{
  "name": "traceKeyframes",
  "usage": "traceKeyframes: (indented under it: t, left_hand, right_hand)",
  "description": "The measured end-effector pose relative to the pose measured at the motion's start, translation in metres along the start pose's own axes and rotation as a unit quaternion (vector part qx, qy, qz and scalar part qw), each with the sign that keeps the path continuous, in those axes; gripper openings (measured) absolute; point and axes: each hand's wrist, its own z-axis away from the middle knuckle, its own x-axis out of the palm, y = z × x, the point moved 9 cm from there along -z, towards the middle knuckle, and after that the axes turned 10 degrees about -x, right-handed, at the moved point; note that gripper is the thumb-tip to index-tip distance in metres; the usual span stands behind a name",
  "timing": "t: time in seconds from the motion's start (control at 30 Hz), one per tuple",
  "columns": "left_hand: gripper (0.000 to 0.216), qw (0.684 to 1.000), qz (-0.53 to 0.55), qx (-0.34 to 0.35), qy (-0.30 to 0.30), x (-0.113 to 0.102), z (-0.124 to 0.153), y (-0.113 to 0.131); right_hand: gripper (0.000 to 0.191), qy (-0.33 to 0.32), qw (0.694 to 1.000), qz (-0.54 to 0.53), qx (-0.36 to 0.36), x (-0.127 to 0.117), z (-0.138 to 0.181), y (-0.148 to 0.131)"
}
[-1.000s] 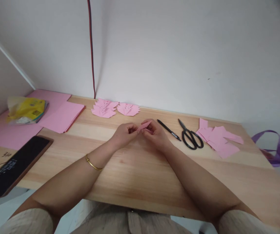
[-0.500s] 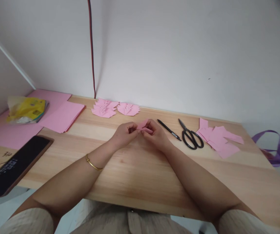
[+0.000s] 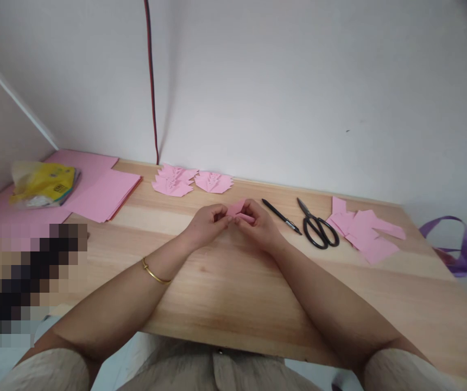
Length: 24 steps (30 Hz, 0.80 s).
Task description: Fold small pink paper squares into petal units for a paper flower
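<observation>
A small folded piece of pink paper (image 3: 237,207) is pinched between both hands, just above the middle of the wooden table. My left hand (image 3: 208,225) grips its left side with thumb and fingertips, and my right hand (image 3: 260,225) closes on its right side. The fingers cover much of the paper, so its full shape is hidden. Beyond the hands lie cut pink paper shapes with jagged edges (image 3: 214,182). A black pen (image 3: 280,215) rests just right of my right hand, with black-handled scissors (image 3: 317,225) beside it.
Pink paper scraps (image 3: 366,231) are heaped right of the scissors. At the left are stacked pink sheets (image 3: 103,193) with a yellow plastic packet (image 3: 48,182) on top. A pixelated patch covers the near left. Purple ribbon (image 3: 464,244) hangs at the table's right edge, and a wall stands behind.
Both hands keep nearly the same place and grip on the pink paper. The phone at the left is now covered by a pixelated patch.
</observation>
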Motion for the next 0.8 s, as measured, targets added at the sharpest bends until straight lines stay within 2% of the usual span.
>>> traceKeyframes:
  t: [0.57, 0.8]
  left_hand:
    - [0.019, 0.999, 0.02, -0.028, -0.008, 0.0011, -0.0006, -0.0048]
    - [0.018, 0.998, -0.049, 0.017, 0.022, -0.0013, 0.0006, 0.0034]
  right_hand:
    - [0.016, 0.01, 1.0, 0.011, -0.002, -0.0041, -0.0001, 0.0003]
    - [0.014, 0.006, 1.0, -0.022, 0.007, 0.0028, 0.0015, 0.0006]
